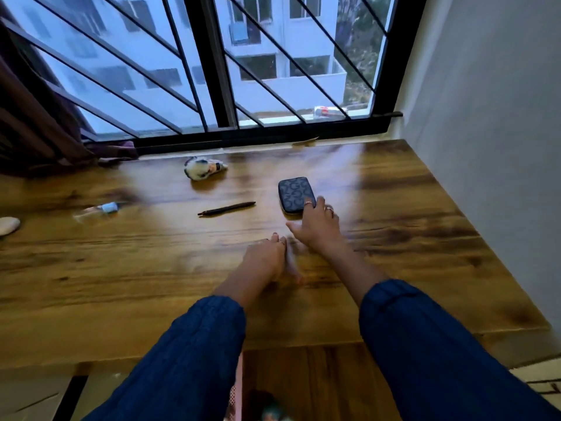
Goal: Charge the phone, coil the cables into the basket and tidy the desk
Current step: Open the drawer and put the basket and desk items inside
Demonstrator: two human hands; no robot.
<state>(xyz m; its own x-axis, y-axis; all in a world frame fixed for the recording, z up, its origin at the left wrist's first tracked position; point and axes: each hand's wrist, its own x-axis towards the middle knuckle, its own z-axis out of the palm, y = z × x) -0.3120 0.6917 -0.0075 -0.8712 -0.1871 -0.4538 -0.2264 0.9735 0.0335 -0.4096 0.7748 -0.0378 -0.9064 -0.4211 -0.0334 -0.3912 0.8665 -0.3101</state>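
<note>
A dark patterned phone (295,193) lies face down on the wooden desk (121,268), right of centre. My right hand (317,226) reaches over its near right corner, fingers spread and touching the case edge. My left hand (268,258) rests flat on the desk just below and to the left, blurred by motion, holding nothing I can make out. No cable or basket is in view.
A black pen (227,208) lies left of the phone. A small white figurine (202,168) lies near the window sill. A small bottle (98,209) and a pale rounded object (8,225) sit at the left edge. A wall bounds the desk on the right.
</note>
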